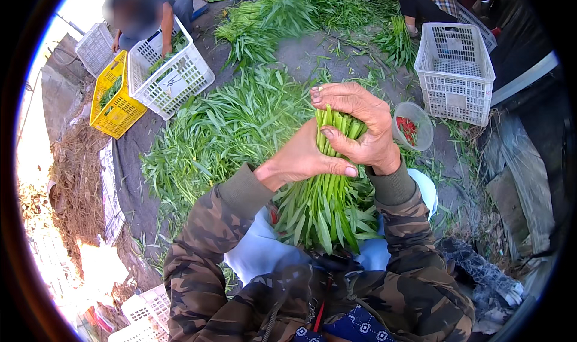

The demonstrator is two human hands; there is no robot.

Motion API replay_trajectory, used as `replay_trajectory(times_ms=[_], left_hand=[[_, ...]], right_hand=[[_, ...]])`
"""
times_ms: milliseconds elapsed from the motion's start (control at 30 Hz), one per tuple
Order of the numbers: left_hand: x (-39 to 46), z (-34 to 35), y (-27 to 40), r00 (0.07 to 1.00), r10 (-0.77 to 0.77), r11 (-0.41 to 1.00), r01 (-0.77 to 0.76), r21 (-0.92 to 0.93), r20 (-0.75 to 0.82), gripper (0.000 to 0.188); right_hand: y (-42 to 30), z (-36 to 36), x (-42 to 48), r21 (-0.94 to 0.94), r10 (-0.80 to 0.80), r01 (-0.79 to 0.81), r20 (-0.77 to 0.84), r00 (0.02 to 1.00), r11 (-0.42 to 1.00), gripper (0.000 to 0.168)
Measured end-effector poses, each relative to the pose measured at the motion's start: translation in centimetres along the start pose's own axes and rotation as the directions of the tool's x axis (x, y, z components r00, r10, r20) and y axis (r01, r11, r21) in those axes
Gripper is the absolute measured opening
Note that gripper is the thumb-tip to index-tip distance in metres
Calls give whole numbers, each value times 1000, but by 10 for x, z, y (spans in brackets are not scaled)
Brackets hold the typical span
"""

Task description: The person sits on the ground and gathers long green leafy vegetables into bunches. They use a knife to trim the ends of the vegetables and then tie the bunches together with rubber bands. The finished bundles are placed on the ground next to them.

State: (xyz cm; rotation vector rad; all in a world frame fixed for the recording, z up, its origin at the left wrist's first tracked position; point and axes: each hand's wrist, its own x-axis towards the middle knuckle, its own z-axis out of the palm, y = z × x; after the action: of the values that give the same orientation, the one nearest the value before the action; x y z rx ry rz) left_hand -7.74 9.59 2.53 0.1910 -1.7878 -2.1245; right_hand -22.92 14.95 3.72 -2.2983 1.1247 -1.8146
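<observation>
A thick bunch of leafy green stems [331, 206], which look like water spinach, is upright before my chest with its cut ends up and its leaves hanging down. My left hand [306, 155] wraps around the stems below their tops, thumb across the front. Higher up, my right hand [365, 121] cups the cut ends, its fingers bent over the top and its thumb against the near side. To the left, a broad heap of loose greens [225, 125] covers the ground. Right of my right hand stands a clear plastic tub [426, 137] holding small red strands [407, 129].
A white plastic crate [455, 98] stands at right. At upper left, a person [139, 13] reaches into another white crate [198, 78] beside a yellow crate [119, 119]. Bundled greens [270, 22] lie at the back, near another seated person [423, 1]. Dry roots [74, 184] edge the left.
</observation>
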Motion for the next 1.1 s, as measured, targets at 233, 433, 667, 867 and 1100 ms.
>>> replay_trajectory(times_ms=[233, 433, 667, 867, 1100], left_hand=[[1, -4, 2, 994, -107, 993, 106, 60, 24, 57], [1, -4, 0, 994, -101, 991, 104, -83, 47, 68], [0, 1, 7, 994, -111, 994, 111, 1, 11, 68], [0, 1, 7, 998, -58, 998, 58, 28, -5, 58], [3, -1, -3, 999, -25, 999, 25, -38, 22, 58]], right_hand=[[-9, 2, 4, 16, 19, -18, -32, 999, 1000, 41], [-4, 2, 1, 44, 30, -29, -19, 999, 999, 41], [-4, 0, -4, 46, 51, -51, 0, 999, 998, 40], [-4, 0, -2, -9, 77, -77, -13, 997, 997, 42], [-7, -1, -2, -35, 120, -121, -25, 992, 992, 39]])
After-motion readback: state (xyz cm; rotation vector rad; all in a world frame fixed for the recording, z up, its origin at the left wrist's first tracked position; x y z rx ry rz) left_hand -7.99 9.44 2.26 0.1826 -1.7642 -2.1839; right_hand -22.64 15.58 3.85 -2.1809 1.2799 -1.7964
